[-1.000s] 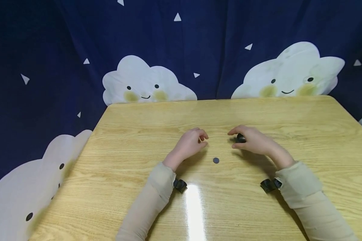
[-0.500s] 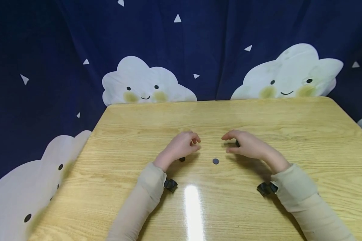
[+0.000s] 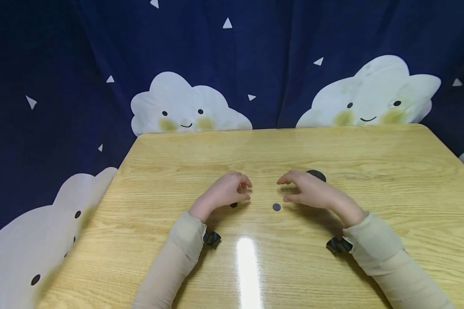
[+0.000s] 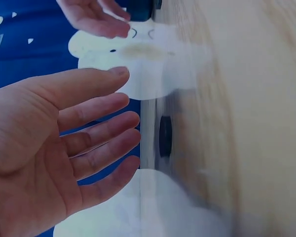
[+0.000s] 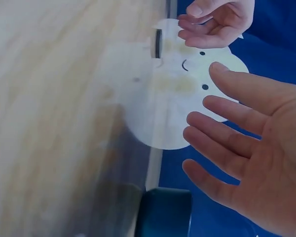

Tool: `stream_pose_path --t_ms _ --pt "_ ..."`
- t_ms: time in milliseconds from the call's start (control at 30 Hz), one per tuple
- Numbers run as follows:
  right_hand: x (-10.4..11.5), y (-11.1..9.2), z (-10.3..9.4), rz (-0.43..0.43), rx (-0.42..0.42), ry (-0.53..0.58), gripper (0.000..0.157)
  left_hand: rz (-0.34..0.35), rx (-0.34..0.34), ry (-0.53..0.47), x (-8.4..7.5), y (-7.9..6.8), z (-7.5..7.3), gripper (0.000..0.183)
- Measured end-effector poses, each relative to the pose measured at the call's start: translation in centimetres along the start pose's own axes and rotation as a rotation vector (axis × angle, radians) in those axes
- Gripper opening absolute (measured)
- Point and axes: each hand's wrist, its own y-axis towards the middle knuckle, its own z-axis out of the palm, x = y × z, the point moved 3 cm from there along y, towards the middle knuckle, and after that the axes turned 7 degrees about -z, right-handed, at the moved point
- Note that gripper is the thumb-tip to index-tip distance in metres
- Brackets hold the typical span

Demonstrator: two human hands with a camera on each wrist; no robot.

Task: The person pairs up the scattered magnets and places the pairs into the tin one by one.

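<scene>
My left hand (image 3: pixel 228 189) hovers over the middle of the table, fingers loosely bent and holding nothing. Partly hidden beneath it is a small black disc (image 3: pixel 233 204), seen edge-on as a thin dark shape (image 4: pixel 166 137) beyond the fingertips in the left wrist view. Facing it, my right hand (image 3: pixel 309 189) also hangs with relaxed, spread fingers and nothing in its grasp. Just behind the right hand stands a dark round object (image 3: pixel 317 174), its lower part hidden by the hand. In the right wrist view it looks like a short dark teal cylinder (image 5: pixel 164 212).
A small flat grey disc (image 3: pixel 276 207) lies on the wooden table (image 3: pixel 170 163) between the hands, slightly nearer the person. Behind the table hangs a dark blue curtain (image 3: pixel 270 51) with white clouds. Black wrist cameras (image 3: pixel 212 239) hang below both sleeves.
Both hands have shifted left and toward the person. The dark cylinder, earlier seen between the right hand's fingers, now shows behind that hand. The black disc has come into sight under the left hand.
</scene>
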Motion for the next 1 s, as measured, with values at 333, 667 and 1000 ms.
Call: stream_pose_path --t_ms 333,667,1000 --pt "0.5 0.7 0.8 0.001 0.112 0.009 0.045 -0.015 0.068 -0.008 0.6 -0.8 0.0 0.034" --pt "1.4 1.0 1.5 -0.026 0.198 0.055 0.043 -0.017 0.107 0.018 0.9 -1.4 0.2 0.032" --pt "1.7 1.4 2.0 -0.023 0.240 0.052 0.036 -0.037 0.159 0.038 0.8 -1.9 0.0 0.028"
